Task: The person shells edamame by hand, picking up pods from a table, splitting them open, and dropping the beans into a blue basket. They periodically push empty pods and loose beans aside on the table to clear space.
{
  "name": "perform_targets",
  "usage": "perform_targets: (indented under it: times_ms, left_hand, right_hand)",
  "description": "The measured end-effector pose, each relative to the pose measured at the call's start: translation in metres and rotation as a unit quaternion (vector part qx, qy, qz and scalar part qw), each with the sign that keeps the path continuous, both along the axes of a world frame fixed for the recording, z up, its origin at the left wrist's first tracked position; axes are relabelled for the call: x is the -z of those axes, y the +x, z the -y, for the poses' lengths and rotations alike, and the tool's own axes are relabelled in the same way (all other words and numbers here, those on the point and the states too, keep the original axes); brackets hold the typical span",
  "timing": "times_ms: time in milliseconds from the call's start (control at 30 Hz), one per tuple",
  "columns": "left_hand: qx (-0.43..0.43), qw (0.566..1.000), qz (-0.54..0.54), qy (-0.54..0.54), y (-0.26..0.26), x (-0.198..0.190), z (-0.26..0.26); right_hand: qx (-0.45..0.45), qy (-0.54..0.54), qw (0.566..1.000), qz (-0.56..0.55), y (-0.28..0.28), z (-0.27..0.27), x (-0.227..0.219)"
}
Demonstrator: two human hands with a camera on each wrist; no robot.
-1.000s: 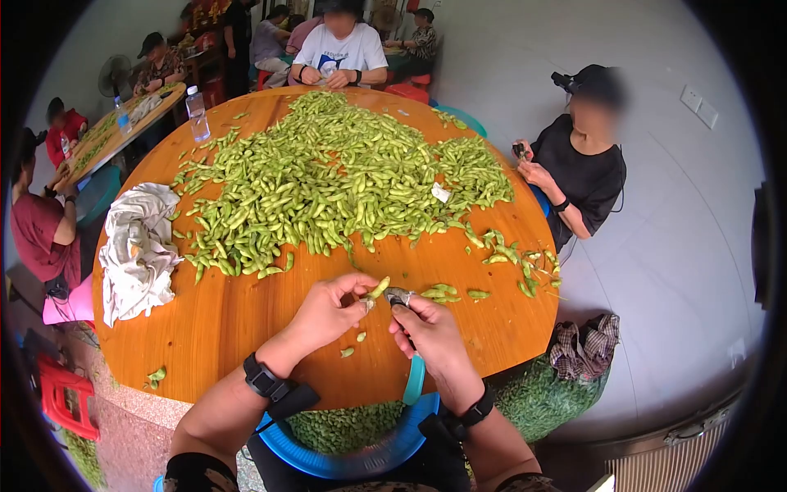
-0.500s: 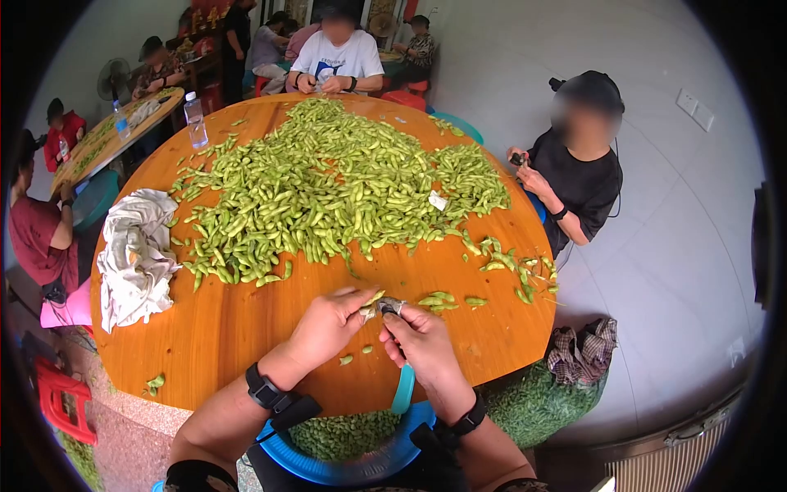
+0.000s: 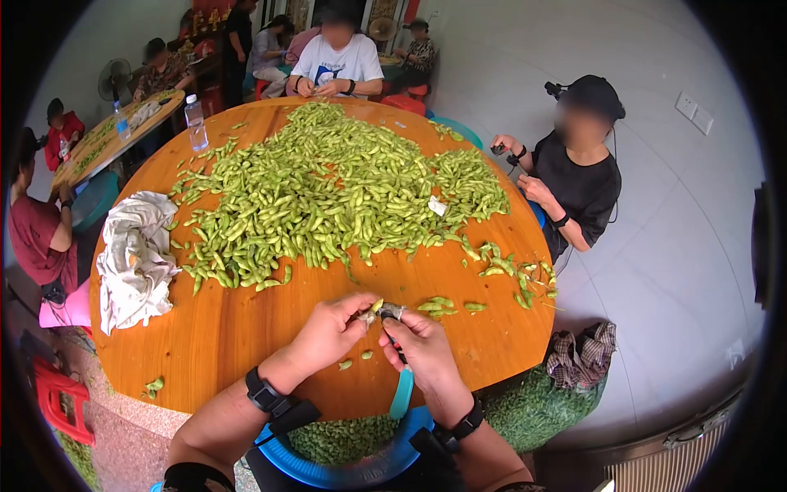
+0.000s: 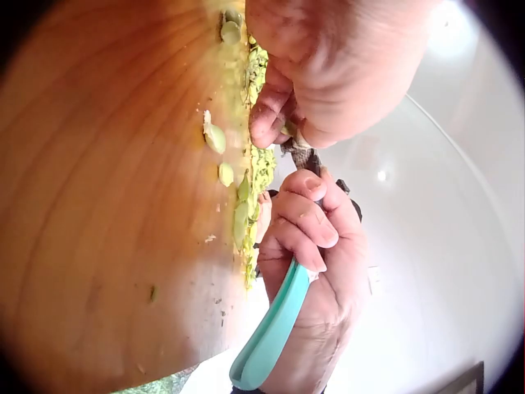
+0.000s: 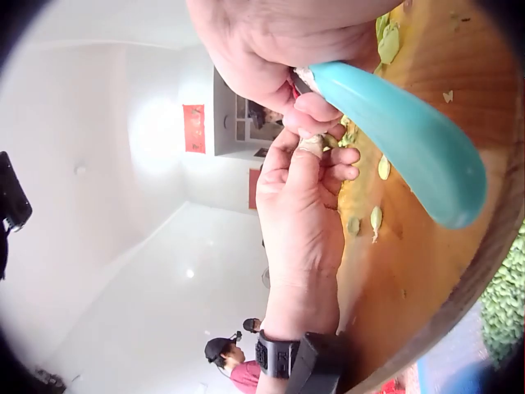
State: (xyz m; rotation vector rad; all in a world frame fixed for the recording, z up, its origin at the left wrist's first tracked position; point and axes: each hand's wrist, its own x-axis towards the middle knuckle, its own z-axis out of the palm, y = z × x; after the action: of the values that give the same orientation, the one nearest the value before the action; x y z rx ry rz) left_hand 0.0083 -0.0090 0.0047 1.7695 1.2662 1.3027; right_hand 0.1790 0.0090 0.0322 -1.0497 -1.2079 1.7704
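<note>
1. Since a second ago, my left hand [image 3: 326, 334] and right hand [image 3: 422, 344] have drawn closer together, and the person in black [image 3: 580, 184] has moved their hands apart.
2. On the left of my wooden table [image 3: 246, 344] lies a crumpled white cloth [image 3: 131, 246], with a water bottle [image 3: 196, 127] standing beyond it.
3. Past my left hand spreads the pod pile [image 3: 328, 201].
4. My left thumb and fingers pinch a green pod [image 3: 378, 305] above the tabletop.
5. My right fingers curl round a tool with a turquoise handle [image 3: 402, 394]; its tip seems to meet the pod, though my fingers hide the contact.
6. Further right lie loose pods [image 3: 436, 306].
</note>
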Motion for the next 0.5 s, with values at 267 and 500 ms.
perform_targets:
  times_ms: [267,500]
  left_hand:
    - [-0.017,0.999,-0.049,0.006,0.0,-0.004,0.003]
    - [0.007,0.995,0.052,-0.088,0.001,-0.005,0.003]
  right_hand:
    - [-0.011,-0.001,1.0,-0.006,-0.003,0.002,0.004]
    - [0.008,0.014,1.0,0.003,-0.007,0.002,0.012]
